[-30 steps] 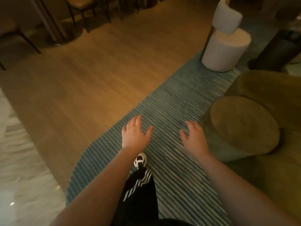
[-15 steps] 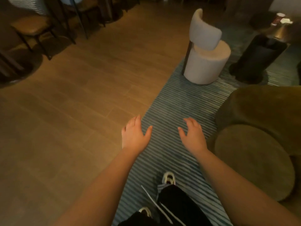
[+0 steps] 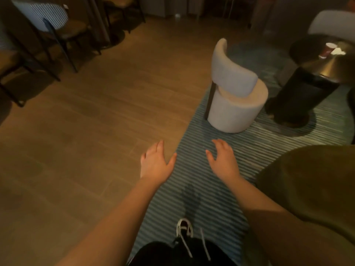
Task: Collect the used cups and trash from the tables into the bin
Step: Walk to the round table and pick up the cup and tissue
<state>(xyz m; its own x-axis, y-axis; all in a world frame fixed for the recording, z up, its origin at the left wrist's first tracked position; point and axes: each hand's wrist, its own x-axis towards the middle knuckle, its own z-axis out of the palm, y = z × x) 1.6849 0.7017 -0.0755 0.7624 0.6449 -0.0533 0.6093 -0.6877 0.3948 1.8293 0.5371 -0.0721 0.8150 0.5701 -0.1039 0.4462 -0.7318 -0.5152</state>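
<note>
Head view: red cup (image 3: 326, 50) beside crumpled white trash (image 3: 338, 51) on dark round table (image 3: 305, 48); both hands' fingers apart, empty.

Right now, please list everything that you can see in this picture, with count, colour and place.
red paper cup: one, red, on the round table
crumpled white trash: one, white, beside the cup
round dark table: one, black and brass, upper right
cream upholstered chair: one, on the rug
blue striped rug: one, centre
olive round seat: one, right
dark-framed chairs: several, upper left
left hand: open, empty
right hand: open, empty
</note>
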